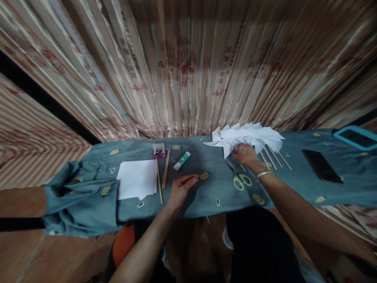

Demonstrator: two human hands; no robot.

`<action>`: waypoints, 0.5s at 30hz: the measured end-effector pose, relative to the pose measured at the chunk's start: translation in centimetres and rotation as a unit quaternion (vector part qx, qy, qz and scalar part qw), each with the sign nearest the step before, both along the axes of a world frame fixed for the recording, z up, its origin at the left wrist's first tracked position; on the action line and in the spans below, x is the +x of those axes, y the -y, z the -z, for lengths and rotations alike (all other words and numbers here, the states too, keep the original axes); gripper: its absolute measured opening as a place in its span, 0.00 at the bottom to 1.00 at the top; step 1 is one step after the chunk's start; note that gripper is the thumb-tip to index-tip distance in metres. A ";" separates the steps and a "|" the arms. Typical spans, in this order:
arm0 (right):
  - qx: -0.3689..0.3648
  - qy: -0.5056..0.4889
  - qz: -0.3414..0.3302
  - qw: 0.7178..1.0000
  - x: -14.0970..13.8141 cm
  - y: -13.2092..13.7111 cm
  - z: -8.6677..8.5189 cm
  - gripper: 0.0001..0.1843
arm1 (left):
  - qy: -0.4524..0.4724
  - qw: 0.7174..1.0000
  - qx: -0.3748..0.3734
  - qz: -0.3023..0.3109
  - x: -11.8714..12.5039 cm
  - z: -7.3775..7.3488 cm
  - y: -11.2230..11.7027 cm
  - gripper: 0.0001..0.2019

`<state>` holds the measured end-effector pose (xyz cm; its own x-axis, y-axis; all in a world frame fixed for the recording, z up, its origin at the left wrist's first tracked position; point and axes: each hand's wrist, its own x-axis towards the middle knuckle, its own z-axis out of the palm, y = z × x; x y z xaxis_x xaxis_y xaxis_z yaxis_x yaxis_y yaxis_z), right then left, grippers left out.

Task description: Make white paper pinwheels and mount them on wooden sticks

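The right hand [245, 154] curls at the leftmost paper pinwheel [221, 138], far right on the table [203, 200]; I cannot tell if its grip is closed. Pinwheels overlap, probably saving space. The left hand [182, 188] pinches, contents unclear.

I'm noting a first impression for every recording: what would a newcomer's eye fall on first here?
Probably the row of overlapping white paper pinwheels at the back of the blue-green cloth, right of centre, with the right hand at its near edge. Next, perhaps, the yellow-handled scissors lying on the near side of that hand, and the white paper stack toward the cloth's left.
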<state>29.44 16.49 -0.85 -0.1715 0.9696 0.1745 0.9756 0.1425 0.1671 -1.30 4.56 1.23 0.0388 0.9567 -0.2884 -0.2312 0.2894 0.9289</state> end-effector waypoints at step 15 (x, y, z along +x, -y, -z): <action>0.025 -0.330 -0.115 0.937 -15.4 8.2 -0.6 0.14 | -0.206 0.963 0.158 -0.073 -7.7 -0.6 0.3 0.08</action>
<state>14.07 8.28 -0.27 -0.2138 0.9081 0.3601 0.8131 0.3697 -0.4496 -8.97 4.25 1.79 -0.1586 0.9857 0.0563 0.1589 -0.0308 0.9868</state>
